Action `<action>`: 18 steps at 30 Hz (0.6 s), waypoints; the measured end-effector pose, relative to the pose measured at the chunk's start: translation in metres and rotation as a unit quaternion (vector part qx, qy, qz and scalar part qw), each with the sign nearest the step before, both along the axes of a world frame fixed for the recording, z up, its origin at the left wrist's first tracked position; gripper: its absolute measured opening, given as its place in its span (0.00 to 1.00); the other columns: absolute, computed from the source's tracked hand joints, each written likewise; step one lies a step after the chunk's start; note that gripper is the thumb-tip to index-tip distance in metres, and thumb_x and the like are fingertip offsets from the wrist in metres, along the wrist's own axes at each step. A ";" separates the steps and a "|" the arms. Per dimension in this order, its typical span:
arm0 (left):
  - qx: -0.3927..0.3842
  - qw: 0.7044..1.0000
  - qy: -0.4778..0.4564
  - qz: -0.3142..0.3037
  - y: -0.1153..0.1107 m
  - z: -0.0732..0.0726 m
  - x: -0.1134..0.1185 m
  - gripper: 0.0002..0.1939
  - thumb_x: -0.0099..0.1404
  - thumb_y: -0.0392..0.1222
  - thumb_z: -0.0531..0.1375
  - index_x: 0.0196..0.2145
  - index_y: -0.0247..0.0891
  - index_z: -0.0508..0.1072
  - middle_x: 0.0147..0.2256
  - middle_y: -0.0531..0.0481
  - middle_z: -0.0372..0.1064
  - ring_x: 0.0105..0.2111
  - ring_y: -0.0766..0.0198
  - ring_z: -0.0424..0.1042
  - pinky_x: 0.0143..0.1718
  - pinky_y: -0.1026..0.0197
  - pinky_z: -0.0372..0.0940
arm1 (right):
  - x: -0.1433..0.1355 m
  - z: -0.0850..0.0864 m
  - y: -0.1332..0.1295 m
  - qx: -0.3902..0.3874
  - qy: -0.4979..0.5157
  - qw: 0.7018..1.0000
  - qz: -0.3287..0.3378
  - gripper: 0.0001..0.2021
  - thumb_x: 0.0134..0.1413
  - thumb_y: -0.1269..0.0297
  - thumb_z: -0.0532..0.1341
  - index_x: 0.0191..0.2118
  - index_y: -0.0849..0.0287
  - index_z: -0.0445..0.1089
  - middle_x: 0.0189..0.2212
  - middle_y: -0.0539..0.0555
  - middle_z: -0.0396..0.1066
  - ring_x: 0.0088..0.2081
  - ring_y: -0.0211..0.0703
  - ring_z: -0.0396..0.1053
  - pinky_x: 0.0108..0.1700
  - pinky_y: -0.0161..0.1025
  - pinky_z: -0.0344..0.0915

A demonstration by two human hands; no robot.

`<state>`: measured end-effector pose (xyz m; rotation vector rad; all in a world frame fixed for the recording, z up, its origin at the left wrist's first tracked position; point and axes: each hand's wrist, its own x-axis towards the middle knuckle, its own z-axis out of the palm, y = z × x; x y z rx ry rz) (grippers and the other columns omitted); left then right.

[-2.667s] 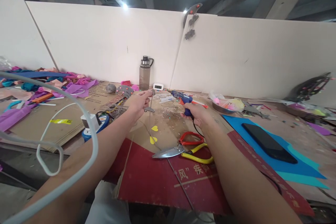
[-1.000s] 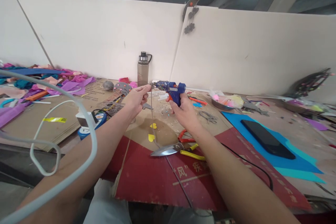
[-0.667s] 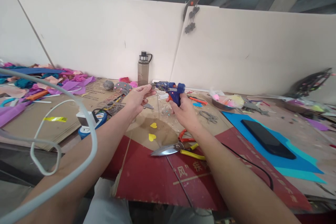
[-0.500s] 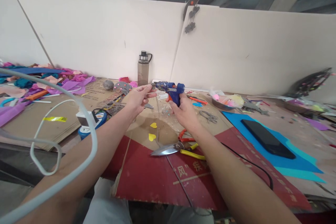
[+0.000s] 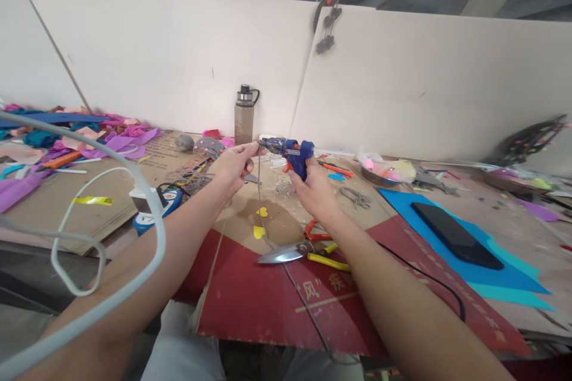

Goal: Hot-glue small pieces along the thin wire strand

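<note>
My right hand [image 5: 311, 186] is wrapped round the handle of a blue glue gun [image 5: 290, 150], whose nozzle points left. At the nozzle, my left hand [image 5: 236, 168] pinches the top of a thin grey cord [image 5: 260, 181], which hangs down towards the board. Two yellow paper hearts [image 5: 258, 231] lie below the hands on the brown and red cardboard [image 5: 250, 297]. Red-handled scissors with a wide blade [image 5: 283, 254] and a yellow-handled tool [image 5: 328, 262] rest beneath my right wrist.
A bottle [image 5: 243, 116] stands by the white partition [image 5: 179, 65]. Crumpled coloured paper [image 5: 127, 144] and a blue-white power strip [image 5: 158, 211] with a white cable lie left. Right are pliers [image 5: 355, 197], a bowl [image 5: 379, 177] and a black phone [image 5: 456, 235] on blue sheets.
The cord at my left fingertips now hangs down over the cardboard, where before a thin strand pointed right from the fingers. Both hands have barely moved, and the glue gun stays in my right hand.
</note>
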<state>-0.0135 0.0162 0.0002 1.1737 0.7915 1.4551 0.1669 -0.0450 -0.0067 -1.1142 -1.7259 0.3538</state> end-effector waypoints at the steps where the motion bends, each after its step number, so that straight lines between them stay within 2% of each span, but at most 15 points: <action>1: -0.002 1.000 0.002 -0.001 -0.001 0.001 0.001 0.14 0.51 0.48 0.67 0.27 0.34 0.72 0.31 0.48 0.75 0.12 0.80 0.53 0.11 0.69 0.38 | 0.000 0.000 0.000 0.007 -0.005 1.000 -0.003 0.08 0.54 0.67 0.53 0.40 0.57 0.63 0.33 0.54 0.71 0.32 0.46 0.68 0.39 0.44 0.64; 11: -0.005 1.000 0.008 0.018 -0.002 0.003 0.001 0.14 0.51 0.48 0.67 0.26 0.34 0.72 0.29 0.49 0.74 0.12 0.79 0.52 0.11 0.68 0.36 | -0.002 0.001 -0.003 0.036 -0.068 0.996 -0.045 0.15 0.55 0.65 0.52 0.49 0.60 0.61 0.37 0.61 0.70 0.38 0.53 0.68 0.43 0.50 0.63; 18: 0.003 1.000 0.009 0.029 -0.001 0.002 0.001 0.15 0.50 0.50 0.67 0.25 0.35 0.72 0.29 0.49 0.75 0.12 0.79 0.52 0.12 0.68 0.36 | -0.002 0.001 -0.003 0.046 -0.077 0.995 -0.052 0.17 0.55 0.64 0.52 0.50 0.59 0.61 0.36 0.60 0.70 0.37 0.52 0.68 0.42 0.49 0.63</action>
